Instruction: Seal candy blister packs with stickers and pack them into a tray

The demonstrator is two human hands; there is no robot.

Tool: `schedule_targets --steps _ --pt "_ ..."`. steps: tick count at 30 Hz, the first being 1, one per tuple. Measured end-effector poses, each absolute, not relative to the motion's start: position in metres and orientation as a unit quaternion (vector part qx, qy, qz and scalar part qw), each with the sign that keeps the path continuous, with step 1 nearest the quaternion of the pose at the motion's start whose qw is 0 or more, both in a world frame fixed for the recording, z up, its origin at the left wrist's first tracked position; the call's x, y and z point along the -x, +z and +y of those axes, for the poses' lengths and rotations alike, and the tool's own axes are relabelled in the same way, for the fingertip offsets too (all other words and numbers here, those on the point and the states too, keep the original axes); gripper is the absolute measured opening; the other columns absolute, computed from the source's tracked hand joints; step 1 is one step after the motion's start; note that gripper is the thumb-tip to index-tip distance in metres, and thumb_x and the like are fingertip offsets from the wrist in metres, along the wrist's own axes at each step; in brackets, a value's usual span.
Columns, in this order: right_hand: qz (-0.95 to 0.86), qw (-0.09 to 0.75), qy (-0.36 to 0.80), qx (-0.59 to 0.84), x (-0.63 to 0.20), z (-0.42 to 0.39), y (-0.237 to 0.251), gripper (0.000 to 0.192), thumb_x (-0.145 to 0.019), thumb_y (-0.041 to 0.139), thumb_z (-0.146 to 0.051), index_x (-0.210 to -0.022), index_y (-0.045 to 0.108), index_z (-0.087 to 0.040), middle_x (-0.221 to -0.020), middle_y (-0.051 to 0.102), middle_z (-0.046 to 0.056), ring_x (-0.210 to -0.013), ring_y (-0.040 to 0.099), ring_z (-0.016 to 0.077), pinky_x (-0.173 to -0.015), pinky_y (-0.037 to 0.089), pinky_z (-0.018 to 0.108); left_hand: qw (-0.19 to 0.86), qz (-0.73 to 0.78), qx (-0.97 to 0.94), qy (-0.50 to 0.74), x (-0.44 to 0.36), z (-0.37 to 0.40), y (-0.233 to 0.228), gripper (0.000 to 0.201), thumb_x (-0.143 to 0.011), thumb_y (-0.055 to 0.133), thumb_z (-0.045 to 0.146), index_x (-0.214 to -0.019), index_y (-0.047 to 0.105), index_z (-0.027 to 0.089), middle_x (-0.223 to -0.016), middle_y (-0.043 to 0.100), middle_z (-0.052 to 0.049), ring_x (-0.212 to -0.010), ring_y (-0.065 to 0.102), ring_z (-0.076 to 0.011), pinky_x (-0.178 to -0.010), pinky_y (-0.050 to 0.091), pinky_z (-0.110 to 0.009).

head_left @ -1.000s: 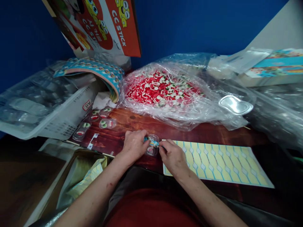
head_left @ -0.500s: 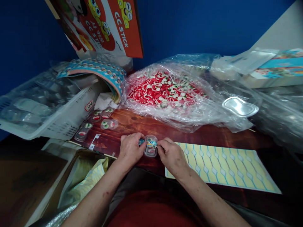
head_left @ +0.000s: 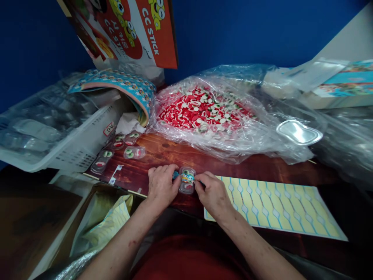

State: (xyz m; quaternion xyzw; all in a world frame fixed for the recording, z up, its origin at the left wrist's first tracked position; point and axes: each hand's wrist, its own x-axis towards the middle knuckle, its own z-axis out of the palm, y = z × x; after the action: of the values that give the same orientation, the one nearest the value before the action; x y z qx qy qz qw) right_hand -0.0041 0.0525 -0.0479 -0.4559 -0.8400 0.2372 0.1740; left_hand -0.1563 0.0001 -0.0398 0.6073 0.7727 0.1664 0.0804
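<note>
Both hands pinched a small clear plastic capsule with a colourful sticker across it: the left hand at its left side, the right hand at its right. The capsule rested on the dark reddish wooden worktop, just left of a glossy yellow backing sheet. Beyond the capsule lay a crinkled transparent bag of red-and-white pieces, before a deep blue wall.

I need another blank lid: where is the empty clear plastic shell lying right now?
In the head view, the empty clear shell lies far right on the crinkled plastic bag, right of the red and white candy pile.
</note>
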Motion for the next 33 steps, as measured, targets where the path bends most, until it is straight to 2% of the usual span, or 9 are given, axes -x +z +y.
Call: schedule_targets --steps 7,15,20,22,25,28,30,33 --pt "-0.847 0.156 0.213 0.461 0.001 0.049 -0.05 0.018 -0.08 0.045 -0.014 -0.075 0.062 -0.018 -0.075 0.059 0.004 -0.073 0.056 0.0153 -0.069 0.041 0.024 0.064 0.759 -0.627 0.163 0.152 0.004 -0.042 0.023 -0.08 0.049 0.035 -0.098 0.057 0.022 -0.086 0.064 -0.003 -0.085 0.055 -0.0217 -0.077 0.029 -0.037" --pt "-0.857 0.135 0.217 0.448 0.003 0.051 -0.048 0.019 -0.081 0.044 -0.014 -0.082 0.062 -0.018 -0.083 0.06 0.005 -0.078 0.056 0.0159 -0.073 0.041 0.025 0.051 0.785 -0.596 0.16 0.148 -0.002 -0.046 0.03 -0.081 0.048 0.034 -0.108 0.054 0.022 -0.092 0.063 -0.005 -0.088 0.053 -0.023 -0.081 0.029 -0.039" --pt "-0.858 0.115 0.213 0.452 0.005 0.053 -0.048 0.018 -0.081 0.044 -0.013 -0.082 0.061 -0.018 -0.083 0.06 0.005 -0.079 0.057 0.0166 -0.072 0.041 0.025 -0.013 0.786 -0.601 0.143 0.141 -0.005 -0.043 0.024 -0.081 0.05 0.03 -0.104 0.058 0.026 -0.111 0.057 -0.008 -0.097 0.048 -0.0257 -0.083 0.028 -0.042" --pt "-0.858 0.108 0.212 0.456 0.006 0.054 -0.049 0.019 -0.081 0.043 -0.013 -0.082 0.061 -0.017 -0.083 0.06 0.006 -0.08 0.057 0.0172 -0.073 0.041 0.025 -0.025 0.746 -0.656 0.115 0.14 -0.006 -0.041 0.02 -0.083 0.048 0.026 -0.097 0.061 0.028 -0.106 0.058 -0.007 -0.091 0.049 -0.0239 -0.078 0.03 -0.041" --pt "-0.856 0.101 0.212 0.461 0.007 0.053 -0.049 0.021 -0.082 0.041 -0.012 -0.08 0.061 -0.017 -0.082 0.06 0.006 -0.079 0.056 0.0173 -0.073 0.041 0.026 0.002 0.651 -0.757 0.055 0.137 -0.008 -0.038 0.019 -0.084 0.044 0.02 -0.089 0.062 0.024 -0.086 0.061 -0.004 -0.076 0.05 -0.0198 -0.066 0.031 -0.037" --pt "-0.851 0.102 0.226 0.464 0.005 0.053 -0.049 0.021 -0.082 0.041 -0.012 -0.08 0.061 -0.018 -0.081 0.058 0.005 -0.078 0.056 0.0169 -0.072 0.042 0.027 0.004 0.647 -0.762 0.018 0.133 -0.015 -0.038 0.02 -0.082 0.045 0.015 -0.095 0.06 0.019 -0.089 0.061 -0.005 -0.078 0.05 -0.0207 -0.062 0.031 -0.036" --pt "-0.842 0.129 0.224 0.473 0.005 0.056 -0.045 0.018 -0.081 0.044 -0.015 -0.089 0.06 -0.018 -0.091 0.056 0.007 -0.083 0.055 0.0176 -0.074 0.043 0.028 -0.002 0.664 -0.747 0.015 0.129 -0.02 -0.039 0.025 -0.082 0.045 0.016 -0.103 0.058 0.018 -0.098 0.06 -0.007 -0.082 0.05 -0.0217 -0.062 0.032 -0.036" --pt "-0.851 0.167 0.174 0.467 0.011 0.066 -0.035 0.027 -0.08 0.048 -0.021 -0.105 0.056 -0.015 -0.113 0.046 0.014 -0.098 0.048 0.0229 -0.08 0.041 0.034 -0.002 0.684 -0.729 0.02 0.125 -0.026 -0.042 0.032 -0.082 0.046 0.019 -0.113 0.053 0.021 -0.109 0.058 -0.007 -0.086 0.05 -0.0219 -0.063 0.033 -0.037"
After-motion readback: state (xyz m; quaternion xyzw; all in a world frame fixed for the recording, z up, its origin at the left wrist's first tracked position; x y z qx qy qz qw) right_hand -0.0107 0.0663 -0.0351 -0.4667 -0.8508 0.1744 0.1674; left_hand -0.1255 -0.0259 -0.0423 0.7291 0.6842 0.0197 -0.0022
